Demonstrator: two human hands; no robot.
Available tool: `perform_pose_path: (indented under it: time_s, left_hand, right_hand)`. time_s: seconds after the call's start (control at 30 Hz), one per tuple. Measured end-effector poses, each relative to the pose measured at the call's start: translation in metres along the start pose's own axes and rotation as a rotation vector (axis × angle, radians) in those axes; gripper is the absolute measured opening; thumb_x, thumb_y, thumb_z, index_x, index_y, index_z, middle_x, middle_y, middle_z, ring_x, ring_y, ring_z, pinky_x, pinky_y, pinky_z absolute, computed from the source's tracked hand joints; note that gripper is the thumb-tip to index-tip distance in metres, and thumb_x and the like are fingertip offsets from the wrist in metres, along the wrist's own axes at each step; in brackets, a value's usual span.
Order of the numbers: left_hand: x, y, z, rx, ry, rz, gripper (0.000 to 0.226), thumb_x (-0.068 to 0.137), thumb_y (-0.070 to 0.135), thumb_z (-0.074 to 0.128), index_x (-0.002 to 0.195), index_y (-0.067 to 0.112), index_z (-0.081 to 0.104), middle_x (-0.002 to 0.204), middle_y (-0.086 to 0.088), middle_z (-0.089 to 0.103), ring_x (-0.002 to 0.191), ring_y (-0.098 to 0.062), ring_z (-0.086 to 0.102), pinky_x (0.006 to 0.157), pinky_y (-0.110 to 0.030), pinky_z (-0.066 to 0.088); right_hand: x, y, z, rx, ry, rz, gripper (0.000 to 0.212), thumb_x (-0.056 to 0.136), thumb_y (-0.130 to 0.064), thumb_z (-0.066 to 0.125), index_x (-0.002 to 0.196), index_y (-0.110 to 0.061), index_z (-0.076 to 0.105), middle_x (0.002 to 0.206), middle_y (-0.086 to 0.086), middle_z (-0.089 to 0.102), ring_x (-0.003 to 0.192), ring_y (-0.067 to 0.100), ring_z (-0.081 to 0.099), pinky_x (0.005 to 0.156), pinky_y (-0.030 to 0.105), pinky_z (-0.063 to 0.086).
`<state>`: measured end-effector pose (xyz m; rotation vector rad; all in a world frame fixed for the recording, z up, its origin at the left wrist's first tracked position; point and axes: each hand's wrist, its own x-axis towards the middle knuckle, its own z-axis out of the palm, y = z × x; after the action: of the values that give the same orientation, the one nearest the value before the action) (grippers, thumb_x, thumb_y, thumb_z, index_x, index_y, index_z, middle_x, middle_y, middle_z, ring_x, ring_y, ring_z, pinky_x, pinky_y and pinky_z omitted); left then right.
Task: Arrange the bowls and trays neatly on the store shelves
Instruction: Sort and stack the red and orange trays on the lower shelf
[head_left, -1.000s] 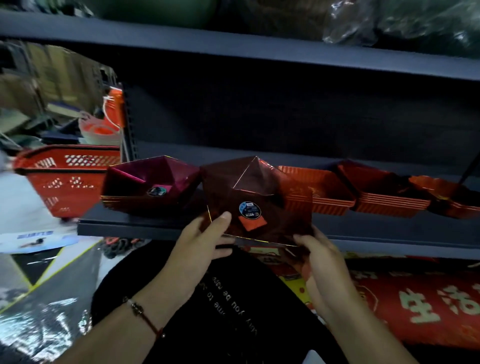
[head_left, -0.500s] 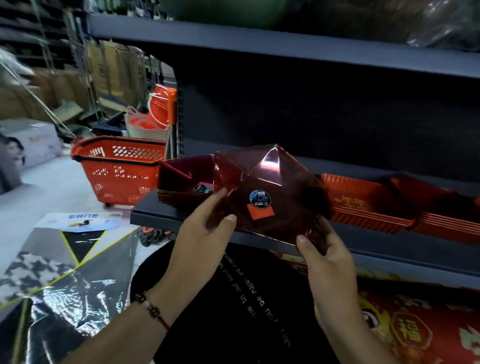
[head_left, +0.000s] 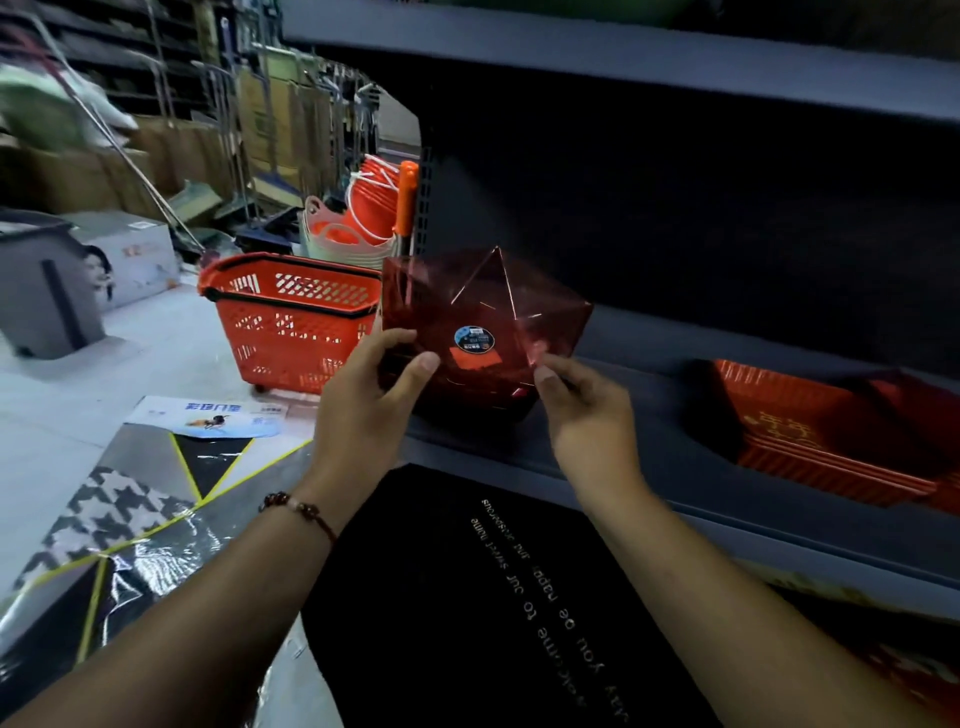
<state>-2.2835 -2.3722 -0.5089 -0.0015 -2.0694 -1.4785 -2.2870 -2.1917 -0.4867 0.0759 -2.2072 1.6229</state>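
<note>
A dark red see-through faceted bowl (head_left: 488, 306) with a round blue sticker is held tilted over the left end of the grey shelf (head_left: 649, 467). My left hand (head_left: 363, 410) grips its lower left edge, thumb on the face. My right hand (head_left: 587, 415) pinches its lower right corner. Beneath it, a stack of like bowls (head_left: 467, 400) rests on the shelf, mostly hidden by the held bowl. A stack of orange ribbed trays (head_left: 831, 436) sits on the shelf at the right.
A red shopping basket (head_left: 291, 317) stands on the floor left of the shelf. Orange buckets (head_left: 369, 208) are behind it. A black doormat (head_left: 493, 597) and patterned mats (head_left: 119, 525) lie below. A grey box (head_left: 41, 280) stands at far left. An upper shelf (head_left: 623, 57) overhangs.
The view has swung left and closer. Both hands carried the bowl leftward, from in front of the orange trays to above the bowl stack at the shelf's left end.
</note>
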Motion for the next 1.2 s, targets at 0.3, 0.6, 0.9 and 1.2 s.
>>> perform_pose_path:
  time_s: [0.3,0.6,0.9,1.2]
  left_hand:
    - [0.012,-0.028,0.011,0.285,-0.003,-0.057,0.028,0.092,0.039,0.061,0.112,0.022,0.067,0.15,0.002,0.041,0.134,-0.012,0.04,0.092,-0.025,0.035]
    - [-0.002,0.012,0.033,0.582,-0.181,0.233,0.052,0.088,0.038,0.052,0.137,0.021,0.05,0.144,-0.008,0.048,0.14,-0.034,0.031,0.114,-0.051,0.026]
    - [-0.06,0.082,0.097,0.704,-0.496,0.407,0.063,0.08,0.06,0.044,0.135,0.03,0.05,0.131,0.004,0.056,0.122,-0.023,0.047,0.104,-0.042,0.038]
    - [-0.113,0.147,0.202,0.54,-0.727,0.477,0.05,0.088,0.058,0.047,0.133,0.035,0.044,0.139,0.011,0.042,0.128,-0.016,0.035,0.104,-0.036,0.031]
  right_hand:
    - [0.008,0.035,0.002,-0.619,-0.302,-0.226,0.041,0.098,-0.034,0.045,0.139,-0.03,0.048,0.159,-0.003,0.019,0.146,0.017,0.019,0.117,0.035,0.023]
    - [0.009,0.029,-0.022,-0.72,-0.496,-0.218,0.064,0.094,-0.032,0.053,0.148,-0.041,0.021,0.159,-0.008,0.017,0.143,0.016,0.025,0.113,0.031,0.027]
    - [-0.018,0.041,-0.147,-1.025,-0.468,-0.186,0.059,0.089,-0.032,0.058,0.144,-0.028,0.039,0.146,0.001,0.044,0.129,0.024,0.046,0.103,0.032,0.039]
    - [-0.027,0.054,-0.314,-1.08,-0.177,0.159,0.043,0.09,-0.025,0.058,0.132,-0.022,0.053,0.127,0.012,0.061,0.107,0.029,0.061,0.088,0.036,0.049]
